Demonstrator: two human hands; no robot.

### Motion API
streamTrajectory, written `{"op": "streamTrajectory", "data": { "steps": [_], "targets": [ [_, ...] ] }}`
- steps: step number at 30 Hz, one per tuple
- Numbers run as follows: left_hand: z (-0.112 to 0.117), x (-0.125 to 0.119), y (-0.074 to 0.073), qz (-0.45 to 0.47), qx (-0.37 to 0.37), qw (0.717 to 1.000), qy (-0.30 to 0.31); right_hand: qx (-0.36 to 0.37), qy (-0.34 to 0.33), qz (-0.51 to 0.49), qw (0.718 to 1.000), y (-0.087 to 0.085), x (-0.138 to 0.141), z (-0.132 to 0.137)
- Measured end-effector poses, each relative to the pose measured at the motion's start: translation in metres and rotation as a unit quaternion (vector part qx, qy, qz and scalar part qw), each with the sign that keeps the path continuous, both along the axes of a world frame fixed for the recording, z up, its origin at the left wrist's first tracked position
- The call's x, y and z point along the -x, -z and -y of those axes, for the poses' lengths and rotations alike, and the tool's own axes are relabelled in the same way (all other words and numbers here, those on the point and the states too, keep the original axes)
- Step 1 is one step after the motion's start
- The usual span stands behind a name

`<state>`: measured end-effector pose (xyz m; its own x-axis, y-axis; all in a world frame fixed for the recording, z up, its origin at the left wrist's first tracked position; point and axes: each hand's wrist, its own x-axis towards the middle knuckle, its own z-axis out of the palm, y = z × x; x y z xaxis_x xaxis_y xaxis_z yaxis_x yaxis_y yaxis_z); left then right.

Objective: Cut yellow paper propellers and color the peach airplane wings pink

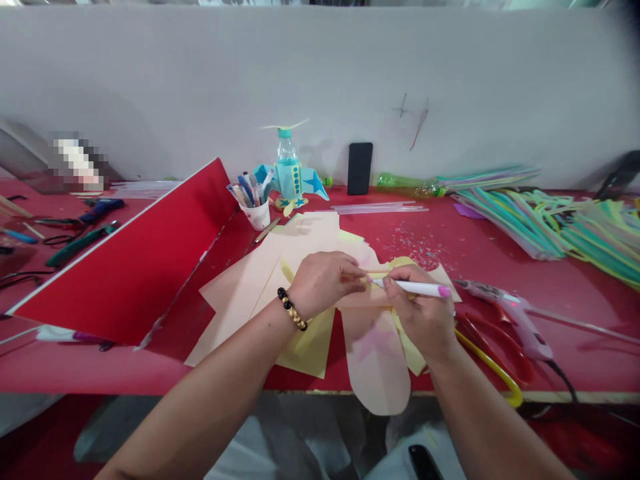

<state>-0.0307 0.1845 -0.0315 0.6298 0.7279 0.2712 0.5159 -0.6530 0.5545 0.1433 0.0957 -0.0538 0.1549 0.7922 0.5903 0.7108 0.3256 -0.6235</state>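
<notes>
Several peach paper cutouts [375, 367] and yellow paper sheets [306, 347] lie overlapping on the red tabletop [150, 370]. My right hand [417, 310] grips a white marker with a pink end [413, 288], its tip on the paper near my other fingertips. My left hand [323, 283], with a dark and gold beaded bracelet [293, 309] on its wrist, rests on the papers. Its fingertips reach towards the marker tip, and I cannot tell whether they pinch anything.
Right of my hands lie red-and-yellow-handled scissors [493, 357] and a pink glue gun [513, 317]. Bundled coloured straws [530, 223] fill the right. A tilted red board [135, 267] stands left. At the back are a cup of markers [256, 215], a bottle plane model [290, 177] and a phone [360, 169].
</notes>
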Motion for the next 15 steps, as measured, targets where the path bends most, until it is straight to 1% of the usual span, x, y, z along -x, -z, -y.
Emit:
{"op": "streamTrajectory", "data": {
  "steps": [9, 15],
  "targets": [
    [0.0002, 0.0004, 0.0008, -0.003, -0.011, 1.000, 0.003, -0.001, 0.017, 0.004, 1.000, -0.0023, 0.0010, -0.0017],
    [0.0005, 0.0008, 0.0001, -0.002, -0.004, 1.000, 0.002, 0.012, 0.010, -0.004, 1.000, -0.0032, 0.0006, 0.0008]
  ]
}}
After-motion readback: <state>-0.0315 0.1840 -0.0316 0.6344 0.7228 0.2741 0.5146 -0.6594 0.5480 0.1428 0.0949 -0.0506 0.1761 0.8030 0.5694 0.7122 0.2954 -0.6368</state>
